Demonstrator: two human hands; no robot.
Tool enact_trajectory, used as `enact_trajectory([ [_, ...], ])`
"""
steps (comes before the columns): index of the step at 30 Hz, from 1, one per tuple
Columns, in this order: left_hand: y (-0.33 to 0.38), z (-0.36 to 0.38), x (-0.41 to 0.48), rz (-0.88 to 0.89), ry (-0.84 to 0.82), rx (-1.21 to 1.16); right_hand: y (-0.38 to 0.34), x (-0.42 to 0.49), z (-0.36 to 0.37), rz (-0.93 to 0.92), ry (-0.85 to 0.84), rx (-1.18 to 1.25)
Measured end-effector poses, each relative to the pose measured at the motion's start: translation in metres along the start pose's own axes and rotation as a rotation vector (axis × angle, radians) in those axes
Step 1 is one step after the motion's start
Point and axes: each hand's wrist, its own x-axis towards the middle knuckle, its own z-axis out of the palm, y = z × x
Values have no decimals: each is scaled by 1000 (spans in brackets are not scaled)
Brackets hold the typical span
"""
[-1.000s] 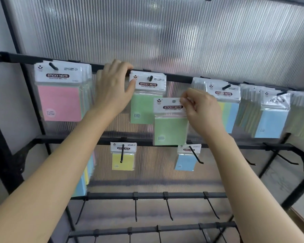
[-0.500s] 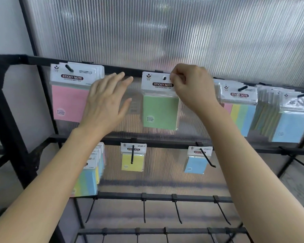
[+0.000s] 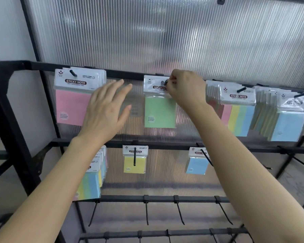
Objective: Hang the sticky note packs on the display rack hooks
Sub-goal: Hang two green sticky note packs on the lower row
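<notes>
Right hand [image 3: 186, 90] pinches green pack [image 3: 159, 109] header at top-rail hook [image 3: 164, 83]; left hand [image 3: 106, 111] hovers beside it, fingers spread, holding nothing.

Two arms fill the lower part of the frame. The left forearm [image 3: 51, 181] enters from the lower left corner and the right forearm [image 3: 244, 163] from the lower right, each bare from the frame edge to the wrist. Both are slim and smooth, narrowing toward the wrist. The left hand [image 3: 105, 109], left of centre, is bare, with long fingers softened by blur. Its thumbnail [image 3: 129, 107] looks trimmed short, though the blur leaves that uncertain. The right hand [image 3: 186, 90], just right of centre, is bare as well.
</notes>
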Motion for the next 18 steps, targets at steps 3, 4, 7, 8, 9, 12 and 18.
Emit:
enact_trajectory([
  [3,-1,0,-5,13,0,-6,-1,-6,5,7,110,17],
  [4,-2,0,-7,18,1,-8,-1,-11,6,0,148,34],
  [7,-1,-1,-12,26,8,-19,-2,-29,6,-9,226,98],
  [8,-1,-1,-15,29,8,-27,-3,-36,6,-9,234,111],
  [9,0,-2,-17,32,3,-35,-4,-44,6,-7,233,115],
  [12,2,-1,-28,43,-28,-68,-10,-68,6,17,177,112],
  [18,5,-1,-62,74,-112,-105,-26,-121,9,50,-21,59],
])
